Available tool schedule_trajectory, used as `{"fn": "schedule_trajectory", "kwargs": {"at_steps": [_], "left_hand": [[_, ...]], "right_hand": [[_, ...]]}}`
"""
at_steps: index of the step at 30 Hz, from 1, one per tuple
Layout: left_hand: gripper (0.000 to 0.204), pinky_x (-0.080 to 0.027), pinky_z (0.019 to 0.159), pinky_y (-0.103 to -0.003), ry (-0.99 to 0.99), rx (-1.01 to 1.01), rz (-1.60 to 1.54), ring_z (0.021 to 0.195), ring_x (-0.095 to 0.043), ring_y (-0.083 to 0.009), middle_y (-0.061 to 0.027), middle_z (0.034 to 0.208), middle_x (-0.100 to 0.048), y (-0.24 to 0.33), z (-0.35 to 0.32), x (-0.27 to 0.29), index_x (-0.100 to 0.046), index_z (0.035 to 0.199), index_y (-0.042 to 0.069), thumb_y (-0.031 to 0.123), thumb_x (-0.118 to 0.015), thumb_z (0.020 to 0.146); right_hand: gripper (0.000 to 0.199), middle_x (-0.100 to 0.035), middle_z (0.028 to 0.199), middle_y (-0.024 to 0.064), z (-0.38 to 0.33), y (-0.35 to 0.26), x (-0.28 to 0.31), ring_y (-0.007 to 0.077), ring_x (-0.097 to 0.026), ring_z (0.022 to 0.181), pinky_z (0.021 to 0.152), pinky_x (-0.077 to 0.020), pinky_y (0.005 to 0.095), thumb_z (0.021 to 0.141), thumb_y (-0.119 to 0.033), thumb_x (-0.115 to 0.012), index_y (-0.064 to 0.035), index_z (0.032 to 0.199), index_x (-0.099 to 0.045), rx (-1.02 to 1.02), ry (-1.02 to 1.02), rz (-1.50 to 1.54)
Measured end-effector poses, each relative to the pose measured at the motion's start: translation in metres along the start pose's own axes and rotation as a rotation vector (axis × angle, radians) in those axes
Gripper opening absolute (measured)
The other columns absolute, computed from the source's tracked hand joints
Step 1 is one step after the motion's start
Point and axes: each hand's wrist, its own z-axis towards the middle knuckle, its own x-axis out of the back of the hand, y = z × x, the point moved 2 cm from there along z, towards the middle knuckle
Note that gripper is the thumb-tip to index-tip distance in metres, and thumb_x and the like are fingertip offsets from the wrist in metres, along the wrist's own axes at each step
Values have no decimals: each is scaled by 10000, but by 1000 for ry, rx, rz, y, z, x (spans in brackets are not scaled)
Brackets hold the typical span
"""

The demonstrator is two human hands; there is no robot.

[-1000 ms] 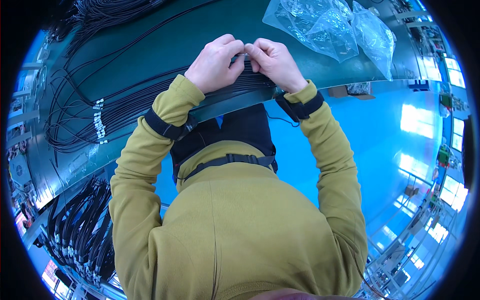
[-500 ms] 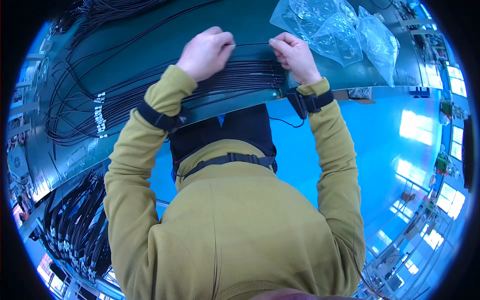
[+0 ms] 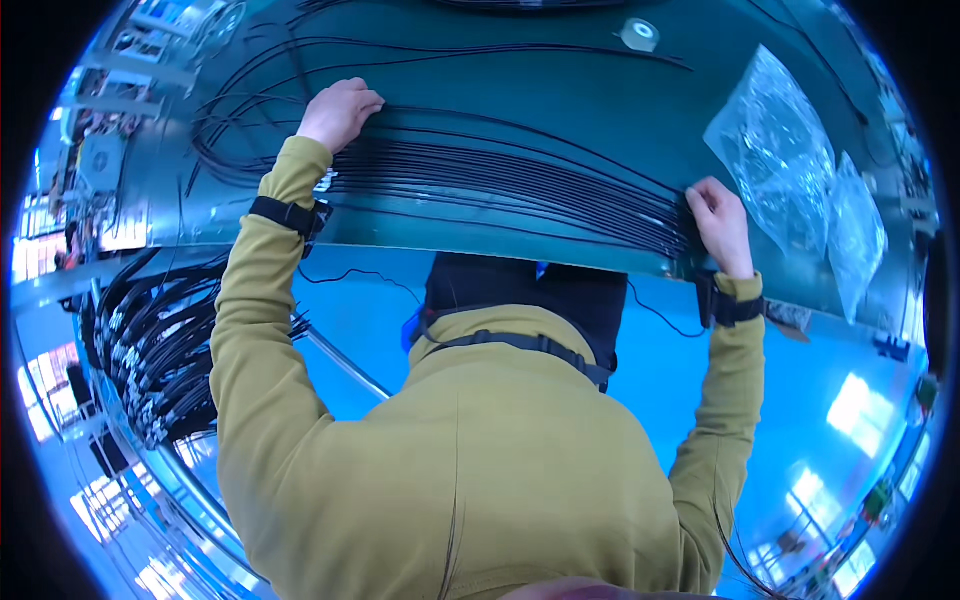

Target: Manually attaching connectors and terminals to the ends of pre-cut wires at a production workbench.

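A thin black cable (image 3: 540, 131) runs slightly bowed between my hands over the green table. My left hand (image 3: 341, 114) is closed on it at the far left. Out to the right, my right hand (image 3: 719, 222) pinches the cable's end between thumb and fingers. Nearer to me lies a row of black cables (image 3: 500, 180), side by side, their right ends roughly lined up beside my right hand. They curve into loops at the left. Small white tags (image 3: 325, 182) on them show next to my left wrist, partly hidden by the sleeve.
Clear plastic bags (image 3: 780, 150) lie on the table (image 3: 560, 90) at the right. Beyond the row are a few loose cables (image 3: 480, 46) and a white roll (image 3: 640, 35). Many black cables (image 3: 165, 350) hang on a rack at the lower left, beside a metal rail (image 3: 345, 360).
My hands have spread far apart, the left going left and the right going right and nearer. The cable between them now lies along the row's far side. The head view has shifted.
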Motion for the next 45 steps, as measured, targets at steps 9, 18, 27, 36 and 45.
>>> {"fn": "schedule_trajectory", "kwargs": {"at_steps": [9,18,27,36,45], "left_hand": [[113,-499,724,-414,-213,52,177,894,-582,-308,-87,908,-586,-28,-20,14,-661,933,89,114,-584,853],[102,-478,758,-408,-94,0,-212,886,-561,-326,-108,895,-545,-14,-10,2,-609,941,74,123,-616,852],[70,-463,737,-411,-263,30,-214,843,-553,-332,-119,848,-538,-13,-4,10,-568,857,52,47,-602,796],[106,-501,732,-447,-748,183,169,852,-621,-363,-142,812,-610,-1,39,14,-618,872,52,116,-626,788],[79,-480,759,-450,-27,37,-46,910,-571,-361,-146,917,-567,57,106,-19,-562,867,54,65,-552,789]], "right_hand": [[169,-515,633,111,-14,-3,8,195,-493,575,559,-400,334,849,-154,-607,5,806,-572,39,-188,2],[169,-512,618,82,-11,-1,4,152,-479,561,548,-397,309,866,-164,-609,-5,815,-583,-11,-108,86],[174,-588,680,151,-13,-13,11,301,-573,625,582,-436,376,836,-179,-615,-9,805,-594,49,-226,6],[202,-600,686,157,-7,-13,16,321,-578,642,595,-443,395,809,-206,-605,-7,769,-612,46,-320,-49],[198,-616,690,159,-7,-13,13,309,-596,641,605,-465,382,773,-209,-592,-15,759,-634,-21,-270,-56]]}}
